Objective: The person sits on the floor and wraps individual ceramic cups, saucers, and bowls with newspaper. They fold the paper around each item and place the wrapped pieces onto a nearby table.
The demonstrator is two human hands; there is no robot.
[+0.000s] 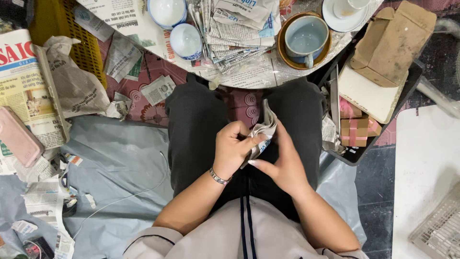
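A newspaper-wrapped bundle (pixel 261 134) sits between both hands, held over our lap just above the dark trousers (pixel 201 129). We see the left hand (pixel 233 149) curled closed around its lower left side, fingers folded over the paper, a thin metal bracelet (pixel 219 177) at the wrist. The right hand (pixel 283 163) is half open, palm turned inward, its fingers pressed against the bundle's right side and underside. What the paper covers we cannot tell.

Ahead of our knees stands a round table (pixel 258 76) covered with newsprint. On it we see a blue mug (pixel 305 38) set in a brown saucer (pixel 283 55), a stack of folded newspapers (pixel 235 33), a small blue-and-white bowl (pixel 186 41) and a larger one (pixel 166 10) behind it, and a white saucer (pixel 335 19) at the far edge.

To our right lies a dark tray (pixel 357 156) holding small pink-and-brown gift boxes (pixel 355 127), a flat white box (pixel 369 93) and a folded brown cardboard carton (pixel 390 41). To our left, a yellow plastic crate (pixel 81 43), crumpled newspaper (pixel 74 81), a pink phone (pixel 18 136) and a grey sheet (pixel 120 158) spread on the floor.
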